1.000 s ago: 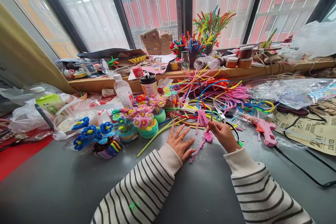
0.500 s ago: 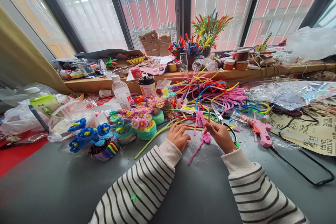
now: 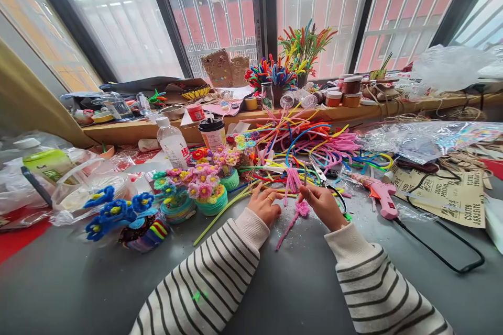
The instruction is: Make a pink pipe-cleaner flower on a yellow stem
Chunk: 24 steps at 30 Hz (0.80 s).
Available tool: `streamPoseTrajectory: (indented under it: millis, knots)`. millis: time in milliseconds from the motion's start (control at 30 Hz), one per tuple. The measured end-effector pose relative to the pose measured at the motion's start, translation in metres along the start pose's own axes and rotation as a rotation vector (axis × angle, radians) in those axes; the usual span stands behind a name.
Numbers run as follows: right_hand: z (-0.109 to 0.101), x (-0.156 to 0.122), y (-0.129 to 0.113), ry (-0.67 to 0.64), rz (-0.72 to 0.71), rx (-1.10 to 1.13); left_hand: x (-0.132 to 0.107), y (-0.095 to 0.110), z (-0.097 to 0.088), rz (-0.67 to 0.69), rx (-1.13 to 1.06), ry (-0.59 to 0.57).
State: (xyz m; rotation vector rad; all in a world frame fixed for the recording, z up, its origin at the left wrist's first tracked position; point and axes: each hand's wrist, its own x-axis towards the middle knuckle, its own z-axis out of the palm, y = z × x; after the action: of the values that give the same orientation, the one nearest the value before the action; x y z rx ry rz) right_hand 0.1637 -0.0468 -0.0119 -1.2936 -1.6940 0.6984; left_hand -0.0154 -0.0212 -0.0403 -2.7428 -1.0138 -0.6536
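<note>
My right hand (image 3: 325, 207) pinches a slim upright tool (image 3: 305, 174), grey and metal-like; its exact kind is unclear. Just below those fingers is a fuzzy pink pipe-cleaner flower (image 3: 302, 209), its stem (image 3: 285, 233) slanting toward me on the grey table. My left hand (image 3: 265, 205), with a ring on one finger, rests on the tabletop left of the flower, fingers loosely spread and holding nothing. Between and beyond the hands lies a bunch of short pink pipe cleaners (image 3: 292, 180). Scissors (image 3: 319, 170) lie behind my right hand.
Pots of pipe-cleaner flowers (image 3: 211, 204) and blue flowers (image 3: 113, 209) stand at left, near a water bottle (image 3: 173, 147) and lidded cup (image 3: 212, 135). Loose pipe cleaners (image 3: 326, 141) pile up behind. A pink glue gun (image 3: 383, 196) with its cord and abrasive sheets (image 3: 440, 193) lie right.
The whole view has shifted slightly, with things appearing further left. Both hands keep nearly the same pose over the table, and the pink flower stays below my right fingers.
</note>
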Motion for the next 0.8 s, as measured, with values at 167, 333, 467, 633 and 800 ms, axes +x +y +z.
streamPoseTrajectory:
  millis: [167, 333, 467, 633, 800]
  knots:
    - [0.0, -0.001, 0.0, -0.005, 0.002, 0.003, 0.002, 0.003, -0.011, -0.114, -0.228, 0.049]
    - [0.0, 0.0, 0.0, -0.014, 0.0, 0.003, 0.002, 0.014, -0.032, -0.655, -1.209, 0.081]
    - [0.001, 0.0, 0.002, -0.028, 0.004, 0.003, 0.001, 0.02, -0.045, -1.045, -1.816, 0.148]
    - [0.002, 0.0, 0.003, -0.032, 0.023, 0.001, 0.003, 0.02, -0.053, -1.249, -1.964, 0.255]
    - [0.001, 0.0, 0.005, -0.042, 0.026, -0.014, 0.001, 0.018, -0.056, -1.295, -1.958, 0.288]
